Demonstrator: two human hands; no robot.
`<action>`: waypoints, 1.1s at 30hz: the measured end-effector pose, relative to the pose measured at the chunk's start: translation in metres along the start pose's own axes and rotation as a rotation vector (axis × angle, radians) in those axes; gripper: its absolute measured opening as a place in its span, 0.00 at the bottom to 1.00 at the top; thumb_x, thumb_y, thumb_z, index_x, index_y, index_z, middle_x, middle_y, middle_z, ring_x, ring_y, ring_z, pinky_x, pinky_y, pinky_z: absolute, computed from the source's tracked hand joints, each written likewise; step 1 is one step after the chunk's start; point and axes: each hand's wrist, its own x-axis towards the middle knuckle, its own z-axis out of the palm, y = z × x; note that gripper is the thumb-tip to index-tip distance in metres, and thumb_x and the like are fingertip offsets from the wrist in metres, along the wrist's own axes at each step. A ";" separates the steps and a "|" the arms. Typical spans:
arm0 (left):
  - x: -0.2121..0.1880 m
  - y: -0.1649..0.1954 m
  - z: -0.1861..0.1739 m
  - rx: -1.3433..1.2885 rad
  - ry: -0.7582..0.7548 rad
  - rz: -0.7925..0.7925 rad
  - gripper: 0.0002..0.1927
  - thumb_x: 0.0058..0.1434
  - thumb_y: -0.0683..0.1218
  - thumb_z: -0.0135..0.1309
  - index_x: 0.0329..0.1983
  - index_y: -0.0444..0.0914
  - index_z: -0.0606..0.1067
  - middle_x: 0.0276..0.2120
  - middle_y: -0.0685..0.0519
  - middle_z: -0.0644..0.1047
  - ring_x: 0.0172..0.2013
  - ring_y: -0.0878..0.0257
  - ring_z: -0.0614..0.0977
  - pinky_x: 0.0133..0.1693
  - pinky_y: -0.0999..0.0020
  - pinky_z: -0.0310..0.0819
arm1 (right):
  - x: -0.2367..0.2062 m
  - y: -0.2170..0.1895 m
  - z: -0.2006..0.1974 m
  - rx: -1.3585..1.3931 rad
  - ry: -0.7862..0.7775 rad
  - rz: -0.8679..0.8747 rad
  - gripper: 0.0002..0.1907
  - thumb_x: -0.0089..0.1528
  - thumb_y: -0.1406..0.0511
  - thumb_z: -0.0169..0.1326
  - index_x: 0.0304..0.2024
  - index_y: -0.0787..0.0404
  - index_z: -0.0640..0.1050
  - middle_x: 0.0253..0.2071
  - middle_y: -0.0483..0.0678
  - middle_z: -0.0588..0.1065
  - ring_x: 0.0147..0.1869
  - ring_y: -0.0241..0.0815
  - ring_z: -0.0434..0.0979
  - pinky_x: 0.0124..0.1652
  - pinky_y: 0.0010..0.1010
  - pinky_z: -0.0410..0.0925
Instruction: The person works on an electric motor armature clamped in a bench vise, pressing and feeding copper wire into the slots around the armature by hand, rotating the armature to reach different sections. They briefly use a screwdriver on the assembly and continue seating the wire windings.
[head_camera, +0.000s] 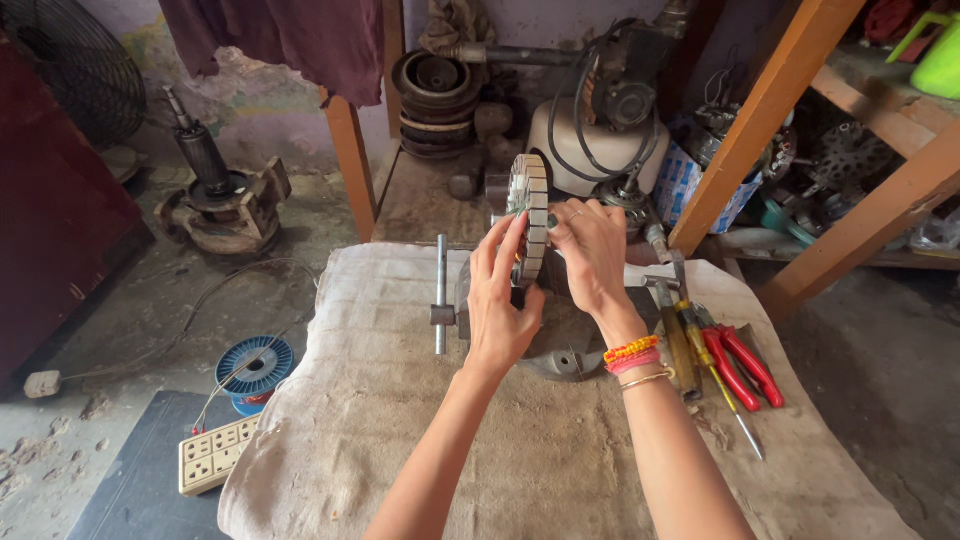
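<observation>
Stator (530, 215) stood on edge mid-table on the cloth (400, 420), left hand (500, 300) on its left face, right hand (590, 255) on its right. Metal rod (440, 295) lay just left of the hands; hammer (672, 325), screwdriver (715, 375) and pliers (745, 365) lay to the right. Wire spool (256, 368) and power strip (215, 455) sat on the floor left of the table, motor parts behind it.

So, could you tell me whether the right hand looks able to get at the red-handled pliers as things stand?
Probably yes. The right hand is busy holding the round stator together with the left hand, but the red-handled pliers lie uncovered on the cloth just to its right, nothing between.
</observation>
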 end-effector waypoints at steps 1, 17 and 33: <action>0.001 0.000 0.000 0.002 -0.002 -0.010 0.48 0.47 0.30 0.54 0.75 0.42 0.60 0.68 0.46 0.65 0.63 0.47 0.70 0.63 0.58 0.69 | 0.000 0.000 0.001 0.008 -0.002 0.024 0.24 0.72 0.52 0.36 0.43 0.59 0.79 0.35 0.44 0.74 0.42 0.44 0.69 0.50 0.37 0.54; 0.004 0.000 -0.006 -0.042 -0.076 -0.060 0.49 0.49 0.31 0.56 0.76 0.43 0.57 0.71 0.46 0.62 0.69 0.46 0.65 0.68 0.57 0.63 | -0.006 0.003 -0.012 0.047 -0.003 -0.006 0.22 0.73 0.59 0.38 0.55 0.65 0.77 0.52 0.53 0.72 0.59 0.51 0.68 0.62 0.42 0.55; 0.004 0.045 -0.058 0.315 -0.350 0.371 0.36 0.50 0.32 0.53 0.66 0.36 0.69 0.65 0.45 0.70 0.60 0.48 0.74 0.61 0.54 0.69 | -0.084 -0.071 -0.030 0.062 0.094 0.364 0.24 0.69 0.75 0.44 0.68 0.64 0.62 0.21 0.49 0.68 0.23 0.37 0.71 0.26 0.32 0.63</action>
